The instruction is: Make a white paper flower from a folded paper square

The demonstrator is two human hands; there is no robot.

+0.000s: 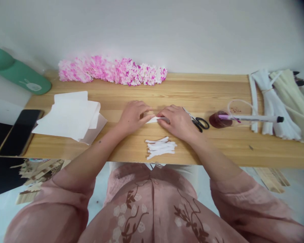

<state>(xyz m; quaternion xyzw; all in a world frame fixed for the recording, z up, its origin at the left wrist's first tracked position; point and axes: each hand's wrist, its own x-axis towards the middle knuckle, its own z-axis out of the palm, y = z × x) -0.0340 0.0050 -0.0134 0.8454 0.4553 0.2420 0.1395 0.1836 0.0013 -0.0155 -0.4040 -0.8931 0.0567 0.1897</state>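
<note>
My left hand and my right hand meet at the middle of the wooden table. Both press and pinch a small folded piece of white paper lying flat between them, fingers closed on it. Just in front of my hands, near the table's front edge, lies a small pile of folded white paper strips. Black-handled scissors rest right beside my right hand.
A stack of white tissue sheets lies at the left, a dark phone beyond it. A row of pink-and-white paper flowers lines the back edge. At the right are a small cup of red dye, a marker and white pipe cleaners.
</note>
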